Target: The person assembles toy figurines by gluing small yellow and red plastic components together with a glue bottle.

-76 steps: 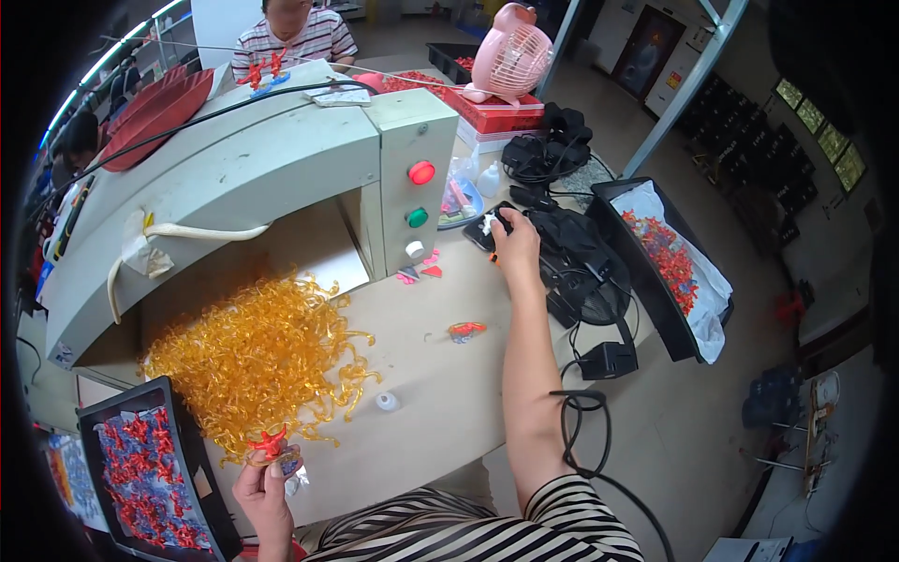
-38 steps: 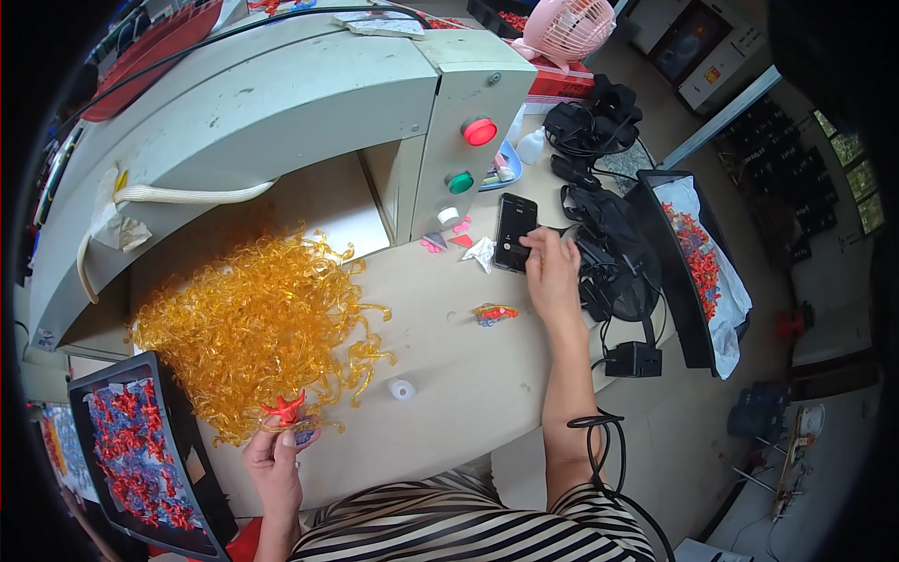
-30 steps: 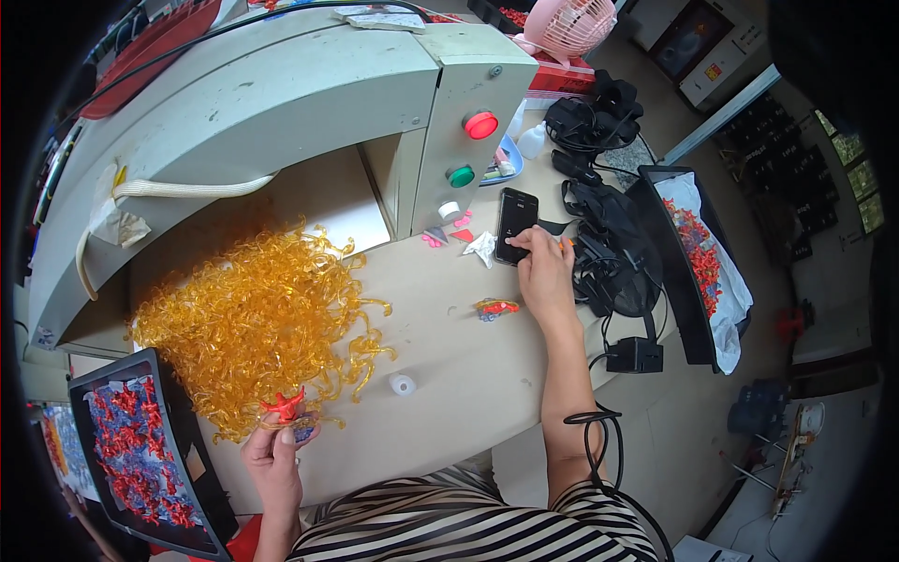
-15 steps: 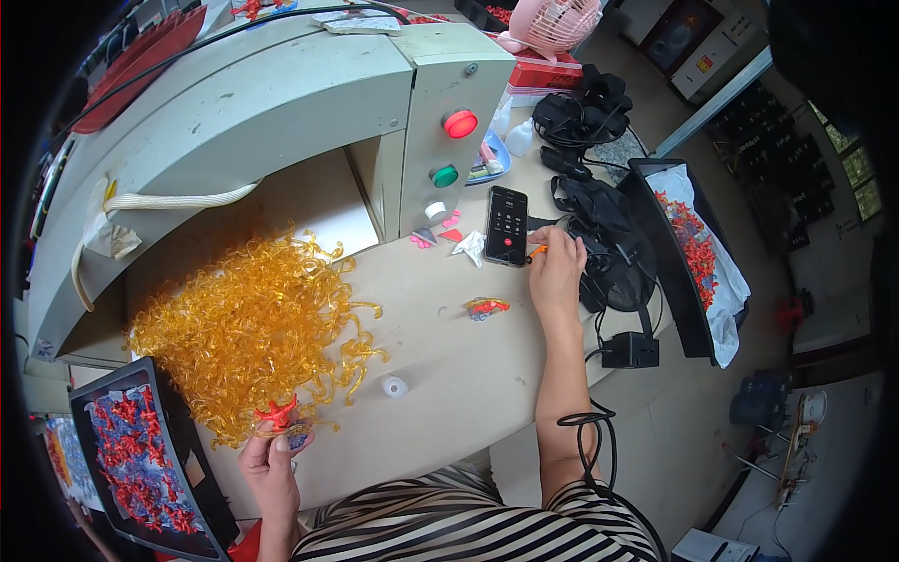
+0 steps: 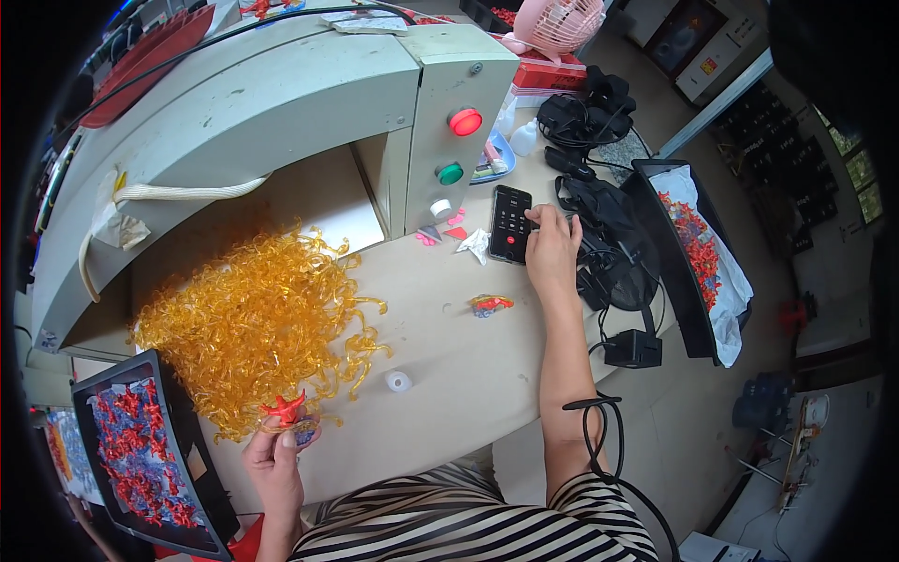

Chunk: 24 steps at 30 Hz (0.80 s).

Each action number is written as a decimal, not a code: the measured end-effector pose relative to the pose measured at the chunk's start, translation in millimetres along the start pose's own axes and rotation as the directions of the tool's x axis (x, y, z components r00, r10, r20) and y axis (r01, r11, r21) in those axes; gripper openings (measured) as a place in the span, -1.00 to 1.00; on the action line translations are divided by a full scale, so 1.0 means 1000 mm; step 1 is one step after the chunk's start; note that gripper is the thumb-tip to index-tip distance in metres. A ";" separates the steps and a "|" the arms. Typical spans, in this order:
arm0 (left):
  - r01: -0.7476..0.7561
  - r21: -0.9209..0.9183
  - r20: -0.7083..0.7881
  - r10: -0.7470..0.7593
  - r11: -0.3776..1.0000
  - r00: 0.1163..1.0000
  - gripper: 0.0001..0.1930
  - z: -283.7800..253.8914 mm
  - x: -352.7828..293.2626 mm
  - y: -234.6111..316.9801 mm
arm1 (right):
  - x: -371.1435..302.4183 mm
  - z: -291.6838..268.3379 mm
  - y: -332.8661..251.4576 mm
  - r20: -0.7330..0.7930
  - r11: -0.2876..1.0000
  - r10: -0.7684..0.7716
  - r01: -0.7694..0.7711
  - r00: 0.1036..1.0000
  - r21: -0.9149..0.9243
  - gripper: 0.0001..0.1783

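Note:
My left hand [image 5: 275,465] pinches a small red toy figure [image 5: 284,409] with blue and clear amber parts, held at the near edge of the amber pile [image 5: 253,318]. My right hand [image 5: 552,245] is at the right edge of a black phone [image 5: 508,225], its fingers bent together and fingertips over the screen; what they hold, if anything, is hidden. Between the hands, a red, blue and amber toy piece [image 5: 491,304] lies on the table [image 5: 449,365]. A small white round part [image 5: 398,380] sits nearer to me.
A grey machine housing [image 5: 281,112] with red and green buttons arches over the pile. Black trays of red and blue pieces stand at left [image 5: 201,468] and right [image 5: 646,225]. Black straps and cables [image 5: 613,253] lie beside my right hand; a cable loops round that forearm.
My right hand has shifted slightly up onto the phone's edge, and the orange bit seen at its fingertips is now out of sight. The left hand still holds the toy figure.

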State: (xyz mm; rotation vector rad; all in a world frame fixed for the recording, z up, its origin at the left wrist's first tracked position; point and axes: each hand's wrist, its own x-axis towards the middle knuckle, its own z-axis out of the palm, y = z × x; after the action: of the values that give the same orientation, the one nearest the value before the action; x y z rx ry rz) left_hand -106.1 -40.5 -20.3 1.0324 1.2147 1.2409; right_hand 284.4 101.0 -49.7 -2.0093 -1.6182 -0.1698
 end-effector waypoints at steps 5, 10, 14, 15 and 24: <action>-0.007 0.033 0.011 0.007 0.999 1.000 -0.74 -0.003 -0.001 -0.001 | 0.003 0.004 -0.001 0.007 1.000 0.007 -0.007 1.000 -0.009 -0.66; 0.004 0.005 -0.013 -0.004 1.000 1.000 -0.74 0.000 0.000 0.003 | 0.004 0.003 -0.002 0.053 1.000 0.012 -0.010 0.999 -0.022 -0.68; 0.002 0.023 0.017 -0.003 1.000 1.000 -0.74 -0.002 -0.001 0.001 | -0.002 -0.011 0.000 -0.049 0.999 0.040 -0.039 0.998 0.023 -0.69; 0.005 0.022 0.025 -0.006 1.000 1.000 -0.74 -0.001 -0.001 0.001 | -0.005 -0.018 -0.001 -0.116 0.995 0.064 -0.053 0.991 0.090 -0.69; 0.200 -0.087 0.068 -0.195 0.976 0.979 -0.75 0.012 -0.003 0.010 | -0.075 -0.030 -0.046 -0.250 0.674 0.220 0.039 0.943 0.738 -0.84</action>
State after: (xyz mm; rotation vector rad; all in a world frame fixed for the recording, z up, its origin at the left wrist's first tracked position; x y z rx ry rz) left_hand -94.7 -41.6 -8.6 0.8523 1.1729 1.0945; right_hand 228.3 27.2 -40.4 -1.3264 -1.1044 0.1759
